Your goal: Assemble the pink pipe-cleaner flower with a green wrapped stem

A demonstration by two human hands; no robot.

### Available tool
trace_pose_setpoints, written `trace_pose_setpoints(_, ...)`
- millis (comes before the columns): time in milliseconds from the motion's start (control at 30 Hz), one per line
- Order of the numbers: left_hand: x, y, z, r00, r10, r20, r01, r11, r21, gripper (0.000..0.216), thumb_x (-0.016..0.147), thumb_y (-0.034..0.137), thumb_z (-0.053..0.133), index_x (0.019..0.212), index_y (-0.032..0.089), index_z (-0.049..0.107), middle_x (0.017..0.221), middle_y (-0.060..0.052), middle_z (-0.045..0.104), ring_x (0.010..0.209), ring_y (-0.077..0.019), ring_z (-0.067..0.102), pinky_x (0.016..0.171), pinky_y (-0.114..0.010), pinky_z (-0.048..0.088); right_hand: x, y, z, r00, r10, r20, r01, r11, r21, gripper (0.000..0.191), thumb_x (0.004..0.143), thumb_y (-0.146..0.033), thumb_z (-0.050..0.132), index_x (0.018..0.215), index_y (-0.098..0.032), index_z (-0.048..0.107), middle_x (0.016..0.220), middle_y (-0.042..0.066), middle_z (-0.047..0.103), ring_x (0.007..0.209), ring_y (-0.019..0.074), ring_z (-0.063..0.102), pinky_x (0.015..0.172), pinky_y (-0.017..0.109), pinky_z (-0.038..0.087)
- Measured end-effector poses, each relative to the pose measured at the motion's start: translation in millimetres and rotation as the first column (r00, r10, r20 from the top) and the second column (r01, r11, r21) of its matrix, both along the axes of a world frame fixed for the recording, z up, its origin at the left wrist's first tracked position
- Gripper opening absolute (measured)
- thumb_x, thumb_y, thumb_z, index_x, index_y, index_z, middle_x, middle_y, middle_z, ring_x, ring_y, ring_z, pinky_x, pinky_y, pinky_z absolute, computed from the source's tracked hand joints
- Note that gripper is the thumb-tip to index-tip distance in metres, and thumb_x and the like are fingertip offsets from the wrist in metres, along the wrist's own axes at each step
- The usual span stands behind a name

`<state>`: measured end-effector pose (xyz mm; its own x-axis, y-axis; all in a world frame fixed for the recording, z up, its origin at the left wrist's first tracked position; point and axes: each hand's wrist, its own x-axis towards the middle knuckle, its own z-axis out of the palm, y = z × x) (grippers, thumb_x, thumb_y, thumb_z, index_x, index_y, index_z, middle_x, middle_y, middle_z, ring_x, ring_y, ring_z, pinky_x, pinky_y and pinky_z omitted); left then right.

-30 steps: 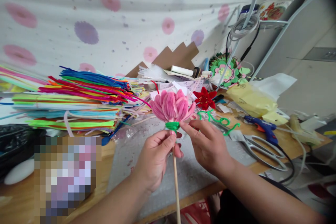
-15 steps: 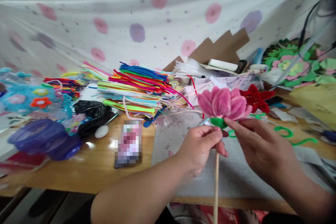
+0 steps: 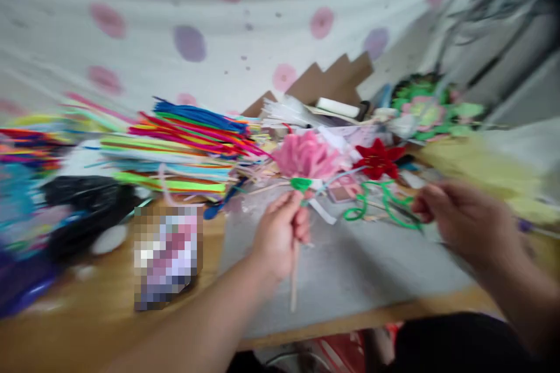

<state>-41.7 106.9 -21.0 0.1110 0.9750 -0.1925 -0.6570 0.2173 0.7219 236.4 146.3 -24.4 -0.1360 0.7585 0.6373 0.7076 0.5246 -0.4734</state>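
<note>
My left hand is closed round a thin wooden stick just under a pink pipe-cleaner flower with a green wrap at its base. My right hand is off to the right, away from the flower, with its fingertips pinched on the end of a curly green pipe cleaner that lies on the grey mat. The whole picture is smeared by motion.
A stack of coloured pipe cleaners lies at the back left. A red flower sits behind the green strand, a green-and-pink flower farther back. A black bag and a pixelated card lie on the wooden table.
My right hand has left the flower's base and moved right to the green pipe cleaner. My left hand still holds the stick. The camera has swung back to the right.
</note>
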Motion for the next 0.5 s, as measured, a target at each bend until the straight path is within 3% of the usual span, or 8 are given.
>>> trace_pose_setpoints(33,-1,1,1.9,1.0,0.019,0.0,-0.019,1.0,-0.015,0.019,0.08,0.031,0.062,0.087,0.014,0.059,0.05,0.008,0.039,0.037,-0.0022,0.031,0.037,-0.014,0.026,0,1,8.1,0.997,-0.082,-0.01,0.081,0.99,-0.119,0.031,0.09,-0.034,0.045,0.064,-0.022,0.056,0.053,0.003,0.055,0.044,0.0135,0.049,0.042,0.028,0.035)
trace_pose_setpoints(67,-1,3,3.2,1.0,0.026,0.001,-0.026,0.999,-0.018,0.019,0.081,0.032,0.06,0.087,0.014,0.059,0.051,0.007,0.04,0.038,-0.0023,0.032,0.037,-0.014,0.025,0,4,14.2,0.993,-0.118,0.006,0.118,0.981,-0.152,0.031,0.089,-0.037,0.047,0.064,-0.021,0.055,0.051,0.001,0.054,0.043,0.0126,0.048,0.042,0.027,0.036)
trace_pose_setpoints(133,-1,5,4.2,0.999,0.047,-0.018,-0.047,0.999,0.007,0.018,0.082,0.031,0.059,0.086,0.014,0.06,0.052,0.007,0.041,0.039,-0.0022,0.032,0.038,-0.013,0.026,3,9,19.3,0.993,-0.112,-0.022,0.104,0.968,-0.229,0.027,0.084,-0.04,0.053,0.069,-0.019,0.058,0.057,0.001,0.058,0.048,0.0125,0.051,0.045,0.026,0.039)
trace_pose_setpoints(367,2,3,2.6,0.994,-0.003,-0.112,0.003,1.0,-0.001,0.015,0.083,0.026,0.058,0.088,0.013,0.063,0.051,0.007,0.037,0.038,-0.0017,0.028,0.037,-0.013,0.028,17,5,3.4,0.978,-0.012,-0.209,-0.048,0.959,-0.28,0.026,0.07,-0.039,0.07,0.068,-0.018,0.055,0.067,0.001,0.059,0.059,0.0119,0.053,0.054,0.024,0.043)
trace_pose_setpoints(500,1,3,3.5,0.997,-0.036,-0.074,0.033,0.999,-0.038,0.01,0.081,0.023,0.06,0.08,0.014,0.062,0.05,0.007,0.036,0.038,-0.002,0.028,0.035,-0.013,0.029,31,10,3.2,0.938,-0.061,-0.34,-0.039,0.959,-0.28,0.026,0.068,-0.034,0.071,0.072,-0.018,0.051,0.065,-0.002,0.055,0.055,0.0095,0.051,0.049,0.022,0.04)
